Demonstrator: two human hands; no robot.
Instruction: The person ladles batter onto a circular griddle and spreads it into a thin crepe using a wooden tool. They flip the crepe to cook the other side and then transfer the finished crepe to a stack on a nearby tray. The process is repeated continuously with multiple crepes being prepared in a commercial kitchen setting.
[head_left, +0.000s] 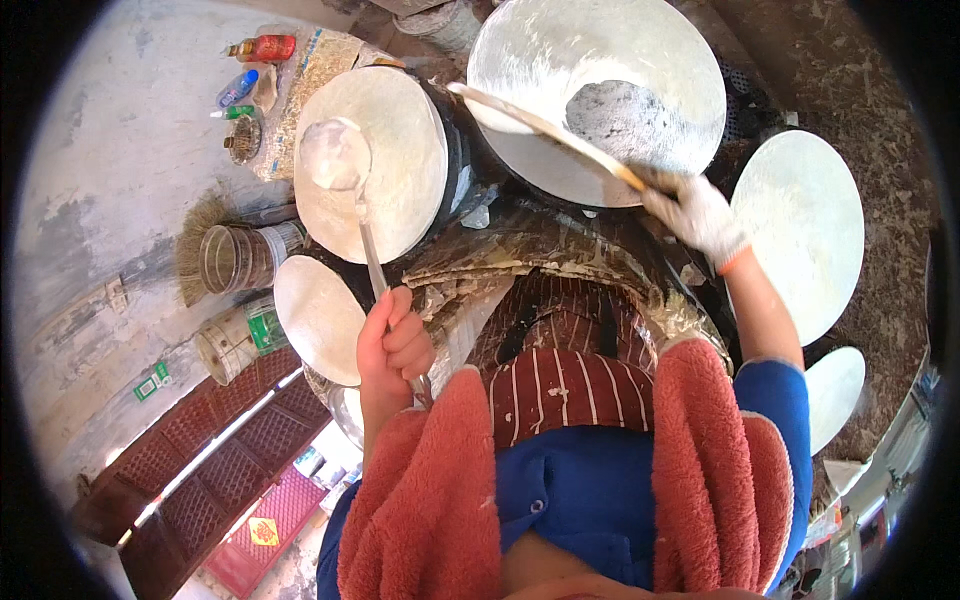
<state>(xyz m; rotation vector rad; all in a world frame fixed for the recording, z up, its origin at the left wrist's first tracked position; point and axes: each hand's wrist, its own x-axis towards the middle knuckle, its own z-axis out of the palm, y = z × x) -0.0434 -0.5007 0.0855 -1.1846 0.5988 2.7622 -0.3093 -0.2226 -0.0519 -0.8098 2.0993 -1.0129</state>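
Observation:
My bare left hand (396, 337) grips the metal handle of a ladle (373, 255). The ladle's bowl, coated in pale batter, lies over a round cream-coloured surface (409, 161) at upper left; whether that is a vat of batter or a sheet on a griddle, I cannot tell. In a white work glove, my right hand (697, 217) holds a long wooden spreader (540, 127), slightly blurred. The spreader reaches across a large round griddle (619, 112), where pale batter surrounds a dark grey bare patch. The glove is near the griddle's lower right rim.
Pale round discs lie to the right (799, 232), lower right (836, 397) and left (319, 319). Along the left wall are a straw brush (202, 240), a clear plastic tub (225, 259), a bucket (225, 349) and several bottles, one red (270, 48). A red towel (442, 487) hangs over my chest.

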